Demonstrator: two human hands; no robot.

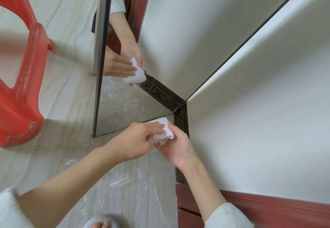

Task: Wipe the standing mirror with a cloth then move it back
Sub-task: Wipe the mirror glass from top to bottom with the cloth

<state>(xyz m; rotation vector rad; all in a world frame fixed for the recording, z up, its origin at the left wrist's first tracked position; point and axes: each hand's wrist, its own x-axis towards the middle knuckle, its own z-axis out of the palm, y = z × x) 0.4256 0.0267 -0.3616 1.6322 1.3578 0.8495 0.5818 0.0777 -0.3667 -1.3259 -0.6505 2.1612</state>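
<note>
White cloth (163,129) is pinched between the curled fingers of the left hand (135,139) and right hand (175,147), just beside the lower edge of the standing mirror (160,49).

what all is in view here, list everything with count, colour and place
mirror: 1, dark thin frame, standing on the floor against the wall
cloth: 1, white, bunched between both hands at the mirror's bottom edge
stool: 1, red plastic, on the floor at left
skirting: 1 strip, dark with gold pattern, along the wall base
door frame: 1, reddish brown, bottom right
slipper: 1, grey, bottom edge
left hand: fingers hold the cloth
right hand: fingers hold the cloth
</note>
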